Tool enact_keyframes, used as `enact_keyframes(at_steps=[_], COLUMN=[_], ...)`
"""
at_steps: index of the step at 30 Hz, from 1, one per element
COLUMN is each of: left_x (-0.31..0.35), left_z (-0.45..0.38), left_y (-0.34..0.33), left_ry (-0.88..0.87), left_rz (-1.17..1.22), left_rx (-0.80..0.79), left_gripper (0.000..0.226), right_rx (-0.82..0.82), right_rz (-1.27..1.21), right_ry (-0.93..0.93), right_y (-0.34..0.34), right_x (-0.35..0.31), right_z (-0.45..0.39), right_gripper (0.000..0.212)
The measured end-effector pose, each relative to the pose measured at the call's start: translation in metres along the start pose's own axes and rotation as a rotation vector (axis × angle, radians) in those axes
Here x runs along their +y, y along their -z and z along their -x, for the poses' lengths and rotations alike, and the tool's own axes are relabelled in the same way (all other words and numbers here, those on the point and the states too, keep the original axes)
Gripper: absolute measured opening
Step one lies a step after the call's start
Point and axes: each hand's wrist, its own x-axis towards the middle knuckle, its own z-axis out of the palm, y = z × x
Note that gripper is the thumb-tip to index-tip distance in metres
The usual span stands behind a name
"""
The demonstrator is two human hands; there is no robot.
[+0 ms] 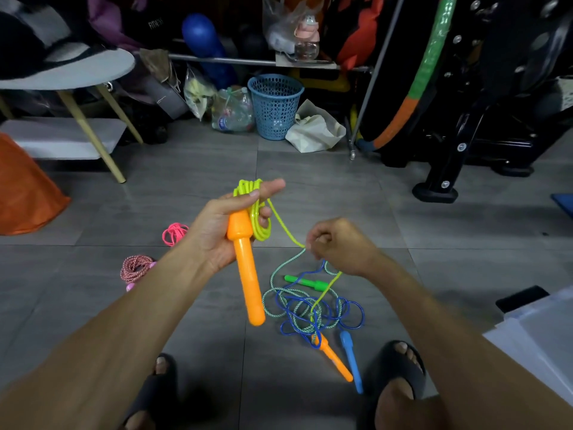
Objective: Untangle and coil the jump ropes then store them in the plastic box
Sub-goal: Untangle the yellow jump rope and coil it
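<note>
1. Jump ropes lie in a messy pile (313,308) on the grey floor (403,228), between the person's two feet, and one yellow-green rope (259,218) is up in the hands.
2. From the head camera, the left hand (223,231) holds an orange handle (245,274) and the loops of the yellow-green rope, with its fingers curled round them.
3. The right hand (338,243) pinches the loose part of that rope, with its fingers curled tight on it.
4. To do this step well, I think the right hand should pull the rope slowly, so it slides out of the pile and does not make a new knot.
5. Each new loop should match the others in the left hand, so the coil stays neat.
6. The yellow-green rope runs down from the right hand into the pile, and seems to end at a second orange handle (335,358) on the floor.
7. A blue rope (350,308) and a green-and-white twisted rope (273,293) cross over each other there, with a blue handle (350,358) and a green handle (305,282) close by.
8. A pink rope (174,233) and a red-and-white rope (136,268) sit coiled on the floor to the left.
9. A clear plastic thing (539,330) at the right edge may be the box, but I cannot tell.
</note>
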Motion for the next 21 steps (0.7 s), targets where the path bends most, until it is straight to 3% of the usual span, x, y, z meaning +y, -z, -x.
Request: enact_keyframes(at_steps=[2, 6, 9, 12, 16, 21], left_x=[0.001, -0.005, -0.013, -0.015, -0.008, 0.003], left_z=[-0.002, -0.014, -0.015, -0.007, -0.001, 0.002], left_y=[-0.006, -0.005, -0.002, -0.003, -0.003, -0.001], left_ry=[-0.041, -0.076, -0.125, 0.009, 0.402, 0.474], left_rz=[-0.059, -0.307, -1.011, -1.571, -1.507, -1.196], left_rx=[0.08, 0.251, 0.318, 0.169, -0.107, -0.184], left_gripper=[0.022, 0.013, 0.025, 0.03, 0.016, 0.026], right_rx=[-0.132, -0.326, -0.326, -0.226, -0.129, 0.076], right_rz=[-0.151, -0.404, -0.519, -0.513, -0.239, -0.012], right_ry=[0.036, 0.085, 0.106, 0.093, 0.122, 0.176], right_y=[-0.008, -0.019, -0.022, -0.017, -0.013, -0.007], right_x=[-0.01, -0.028, -0.035, -0.035, -0.026, -0.01], right_z=[0.006, 0.016, 0.019, 0.019, 0.017, 0.008], right_gripper=[0.017, 0.022, 0.027, 0.031, 0.043, 0.036])
